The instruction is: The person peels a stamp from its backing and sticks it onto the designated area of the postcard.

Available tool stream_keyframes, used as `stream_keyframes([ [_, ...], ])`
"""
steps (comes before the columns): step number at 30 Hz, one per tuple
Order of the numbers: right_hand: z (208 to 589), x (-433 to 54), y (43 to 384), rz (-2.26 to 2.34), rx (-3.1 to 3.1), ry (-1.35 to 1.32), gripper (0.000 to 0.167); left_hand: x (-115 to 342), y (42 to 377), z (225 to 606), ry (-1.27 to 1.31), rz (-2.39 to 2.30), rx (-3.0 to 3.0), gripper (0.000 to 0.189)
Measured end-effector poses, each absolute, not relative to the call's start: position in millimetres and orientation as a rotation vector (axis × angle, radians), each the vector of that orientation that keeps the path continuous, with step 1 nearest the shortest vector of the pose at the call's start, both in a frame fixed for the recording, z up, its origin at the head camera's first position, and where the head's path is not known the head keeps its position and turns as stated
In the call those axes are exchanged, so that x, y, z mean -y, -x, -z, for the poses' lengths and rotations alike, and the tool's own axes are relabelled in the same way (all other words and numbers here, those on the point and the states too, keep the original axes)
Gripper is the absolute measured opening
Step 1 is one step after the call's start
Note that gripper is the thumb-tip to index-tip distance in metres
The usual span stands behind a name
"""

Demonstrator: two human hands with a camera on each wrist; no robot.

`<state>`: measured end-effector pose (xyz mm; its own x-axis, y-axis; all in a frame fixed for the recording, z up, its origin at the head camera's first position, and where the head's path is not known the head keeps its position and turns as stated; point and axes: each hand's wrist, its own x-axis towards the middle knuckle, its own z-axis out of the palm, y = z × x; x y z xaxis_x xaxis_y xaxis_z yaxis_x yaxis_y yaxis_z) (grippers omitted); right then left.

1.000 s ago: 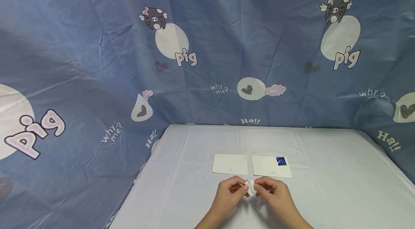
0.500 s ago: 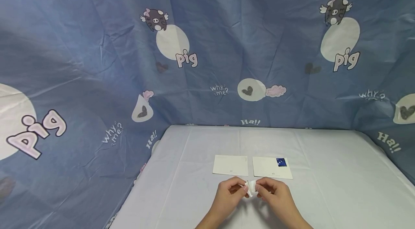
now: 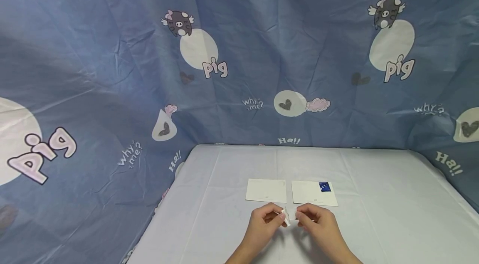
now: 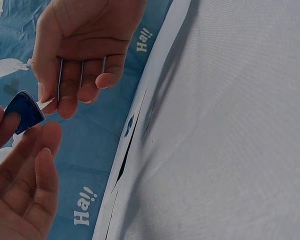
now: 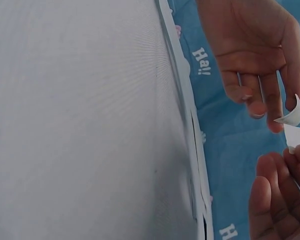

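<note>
My left hand (image 3: pixel 265 221) pinches a small blue stamp (image 4: pixel 27 111) between thumb and fingers; its white back (image 5: pixel 296 115) curls in the right wrist view. Facing it, my right hand (image 3: pixel 319 220) pinches a small square of white backing paper (image 5: pixel 293 135). A narrow gap parts the stamp from the paper in the head view. Both hands are over the table, just in front of two white postcards. The left postcard (image 3: pixel 265 190) has only faint print, while the right postcard (image 3: pixel 307 193) carries a blue stamp (image 3: pixel 324 187) in its upper right corner.
A white cloth covers the table (image 3: pixel 209 222). Behind it and along its left side hangs a blue curtain (image 3: pixel 239 48) printed with pigs, hearts and lettering. The postcards lie side by side with a small gap between them.
My right hand has drawn slightly to the right, and the white backing paper has come away from the stamp in my left hand. The postcards have stayed in place.
</note>
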<state>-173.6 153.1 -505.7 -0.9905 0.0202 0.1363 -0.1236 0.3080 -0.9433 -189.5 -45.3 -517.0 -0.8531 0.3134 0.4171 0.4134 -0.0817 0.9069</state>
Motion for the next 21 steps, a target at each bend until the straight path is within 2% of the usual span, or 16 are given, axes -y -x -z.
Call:
stream_keyframes([
  [21,509.7,-154.6,173.6,-1.783,2.429,-0.25,0.005,47.4,192.2,517.5,0.782,2.053,2.083,0.005],
])
